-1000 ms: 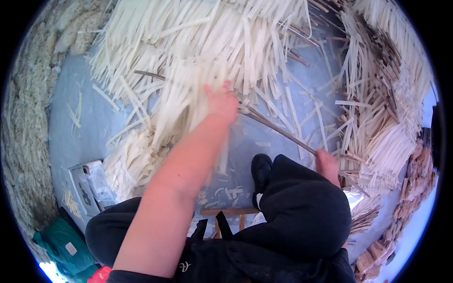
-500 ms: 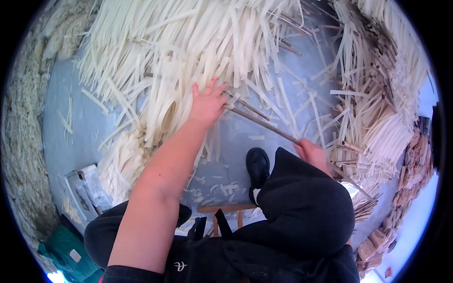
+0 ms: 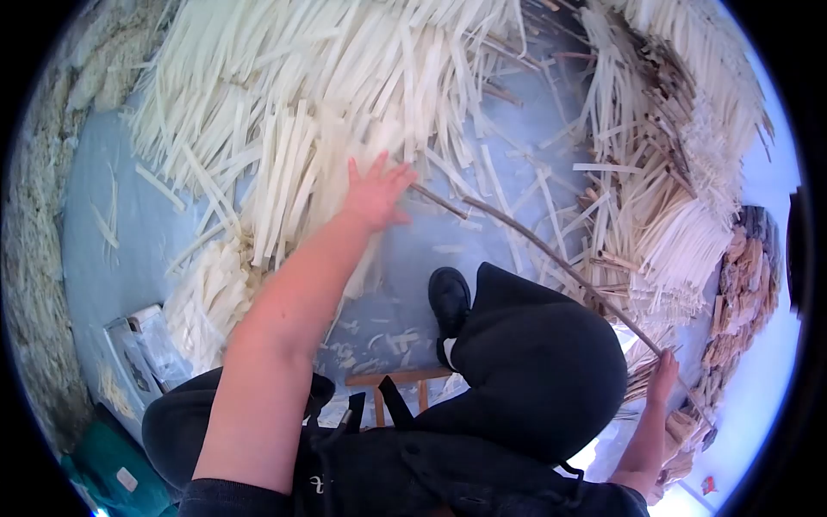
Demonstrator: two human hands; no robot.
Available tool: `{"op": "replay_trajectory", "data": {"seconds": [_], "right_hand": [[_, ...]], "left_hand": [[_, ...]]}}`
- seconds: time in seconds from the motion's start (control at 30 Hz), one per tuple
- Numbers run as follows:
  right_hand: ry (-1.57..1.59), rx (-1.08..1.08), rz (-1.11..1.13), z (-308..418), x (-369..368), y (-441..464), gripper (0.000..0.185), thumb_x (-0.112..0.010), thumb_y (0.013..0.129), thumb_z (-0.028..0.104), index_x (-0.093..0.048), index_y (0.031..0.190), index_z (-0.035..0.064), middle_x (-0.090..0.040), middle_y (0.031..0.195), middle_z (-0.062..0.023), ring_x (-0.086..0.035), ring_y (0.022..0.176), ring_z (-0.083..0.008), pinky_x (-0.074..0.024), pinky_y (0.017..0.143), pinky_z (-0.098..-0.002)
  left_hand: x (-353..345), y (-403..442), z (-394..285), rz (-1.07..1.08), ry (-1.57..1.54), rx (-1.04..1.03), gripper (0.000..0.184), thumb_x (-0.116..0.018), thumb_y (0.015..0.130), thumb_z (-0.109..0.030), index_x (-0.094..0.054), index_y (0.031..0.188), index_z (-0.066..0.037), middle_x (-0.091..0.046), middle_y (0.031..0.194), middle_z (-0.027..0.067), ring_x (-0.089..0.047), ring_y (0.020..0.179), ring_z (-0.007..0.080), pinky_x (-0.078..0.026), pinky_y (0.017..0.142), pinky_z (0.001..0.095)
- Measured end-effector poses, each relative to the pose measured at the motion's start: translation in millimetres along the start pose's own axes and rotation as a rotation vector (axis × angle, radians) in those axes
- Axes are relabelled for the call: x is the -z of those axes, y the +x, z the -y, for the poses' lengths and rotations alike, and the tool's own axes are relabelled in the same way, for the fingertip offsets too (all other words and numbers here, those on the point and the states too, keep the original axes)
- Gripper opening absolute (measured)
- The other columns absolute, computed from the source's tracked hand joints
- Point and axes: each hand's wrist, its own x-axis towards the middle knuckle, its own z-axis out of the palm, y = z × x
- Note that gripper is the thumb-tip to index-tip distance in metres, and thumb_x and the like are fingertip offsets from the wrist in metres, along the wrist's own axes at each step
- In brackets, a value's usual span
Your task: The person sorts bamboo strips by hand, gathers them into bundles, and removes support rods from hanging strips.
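Observation:
My left hand [image 3: 376, 194] is stretched out with its fingers spread, at the lower edge of a large pile of pale flat strips [image 3: 284, 65]. It seems to rest on the strips. A short dark stick [image 3: 441, 201] pokes out beside its fingertips. Far to the right, my right hand [image 3: 662, 379] is closed around a long, thin brown stick [image 3: 573, 271]. That stick slants across above my right knee, its far end apart from my left hand and its near end extending past my right hand.
More pale strips and brown sticks [image 3: 676, 146] are heaped at the right. Stacked brown bark-like pieces [image 3: 732, 319] lie beyond them. Rough fibrous material [image 3: 39, 258] lines the left side. An open box [image 3: 133, 349] stands at lower left, near a green bag [image 3: 116, 465]. Scraps litter the grey floor [image 3: 95, 164].
My right hand has moved right and down with the long stick, whose far end has come away from my left hand. My left hand stays by the strips, fingers spread.

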Motion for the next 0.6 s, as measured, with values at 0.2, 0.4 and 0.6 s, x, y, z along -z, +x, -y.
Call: {"op": "replay_trajectory", "data": {"seconds": [0.2, 0.4, 0.6], "right_hand": [[0.065, 0.043, -0.114, 0, -24, 0, 0.023, -0.049, 0.088, 0.003, -0.051, 0.111, 0.0044, -0.056, 0.121, -0.0148, -0.052, 0.113, -0.0356, -0.0328, 0.107, -0.0505], [0.190, 0.105, -0.270, 0, 9, 23, 0.022, -0.048, 0.092, 0.005, -0.051, 0.114, 0.0054, -0.053, 0.127, -0.0150, -0.047, 0.123, -0.0350, -0.0267, 0.110, -0.0529], [0.227, 0.031, -0.936, 29, 124, 54, 0.030, -0.051, 0.094, 0.012, -0.055, 0.124, 0.0071, -0.044, 0.140, -0.0178, -0.040, 0.131, -0.0345, -0.0271, 0.110, -0.0469]], "left_hand": [[33, -50, -61, -0.161, -0.123, -0.164, 0.070, -0.068, 0.080, -0.043, -0.039, 0.141, -0.027, -0.030, 0.152, -0.0012, -0.015, 0.145, 0.0254, -0.010, 0.111, 0.0657], [67, -111, -63, -0.339, -0.369, -0.323, 0.025, -0.064, 0.086, -0.035, -0.062, 0.092, -0.011, -0.059, 0.090, 0.0069, -0.060, 0.084, 0.0281, -0.049, 0.073, 0.0367], [140, -174, -77, -0.462, -0.388, -0.261, 0.027, -0.062, 0.089, -0.035, -0.062, 0.093, -0.009, -0.060, 0.080, 0.0118, -0.059, 0.077, 0.0295, -0.047, 0.068, 0.0370]]}}
